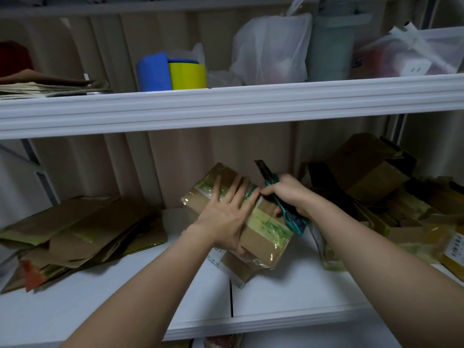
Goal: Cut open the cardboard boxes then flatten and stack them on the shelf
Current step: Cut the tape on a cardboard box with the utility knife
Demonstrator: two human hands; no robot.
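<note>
**Taped box pinned on the shelf, knife at its edge**

Two bare forearms are reaching in over the white lower shelf (288, 292). The left hand (223, 212) is lying flat with fingers spread, pressing down on a cardboard box (261, 237) wrapped in clear and green tape, which is sitting tilted at mid-shelf. The right hand (288, 194) is gripping a teal utility knife (281, 204), fingers curled round the handle, blade end pointing up and away beside the box's right edge. A stack of flattened cardboard (80, 234) is lying to the left; unflattened boxes (376, 192) are piled to the right. On the upper shelf (226, 106), a blue-and-yellow container (173, 71) and white plastic bags (271, 49) are standing.
</note>
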